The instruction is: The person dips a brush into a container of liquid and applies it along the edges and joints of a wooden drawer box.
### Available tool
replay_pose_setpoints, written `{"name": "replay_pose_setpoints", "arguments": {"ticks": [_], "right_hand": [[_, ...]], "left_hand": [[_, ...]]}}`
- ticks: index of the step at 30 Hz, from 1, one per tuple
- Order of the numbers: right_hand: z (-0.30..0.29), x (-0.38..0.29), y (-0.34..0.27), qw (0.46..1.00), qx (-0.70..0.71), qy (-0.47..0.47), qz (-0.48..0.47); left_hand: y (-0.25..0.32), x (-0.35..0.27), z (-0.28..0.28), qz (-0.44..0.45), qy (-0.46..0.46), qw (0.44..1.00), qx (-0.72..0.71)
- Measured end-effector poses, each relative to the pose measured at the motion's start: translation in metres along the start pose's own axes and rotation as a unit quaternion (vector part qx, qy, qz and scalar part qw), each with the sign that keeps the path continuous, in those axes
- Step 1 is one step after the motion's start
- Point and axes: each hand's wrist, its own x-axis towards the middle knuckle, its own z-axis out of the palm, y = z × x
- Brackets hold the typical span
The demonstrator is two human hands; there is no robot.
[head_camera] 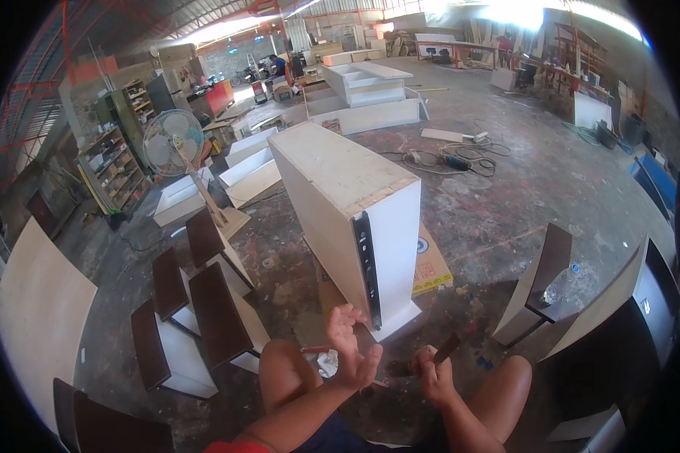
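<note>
A white drawer box (328,170) stands on end before me, its raw board edges facing up. A black metal drawer slide (366,266) runs down its near side. My left hand (348,348) is beside the lower end of the slide, fingers apart and nothing in it; whether it touches the box I cannot tell. My right hand (435,376) grips a small flat brown tool (447,347), whose exact kind is unclear. It is held low, to the right of the box's white foot panel (402,319). Crumpled white paper (328,363) lies on the floor left of my hands.
Printed cardboard (432,266) lies under the box. Several dark-fronted drawers (221,317) stand at left, another drawer (535,283) at right beside a clear plastic bottle (556,293). Farther off are a fan (175,141) and corded power tools (458,163). People are in the background.
</note>
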Motion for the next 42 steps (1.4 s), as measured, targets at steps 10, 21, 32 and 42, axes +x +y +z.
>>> {"name": "replay_pose_setpoints", "arguments": {"ticks": [10,21,32,42], "right_hand": [[0.001,-0.001,0.005,1.0,0.006,-0.004,-0.003],[0.005,0.001,0.004,1.0,-0.014,-0.004,0.003],[-0.01,-0.005,0.017,0.992,-0.122,0.017,0.024],[-0.079,0.02,0.05,0.879,-0.415,0.169,0.163]], "left_hand": [[0.001,-0.001,0.0,-0.008,0.005,1.0,-0.003],[0.002,0.001,-0.003,-0.005,0.007,1.0,-0.011],[0.014,-0.006,-0.013,-0.001,-0.093,0.995,0.036],[0.027,0.015,-0.023,-0.066,-0.125,0.99,0.003]]}}
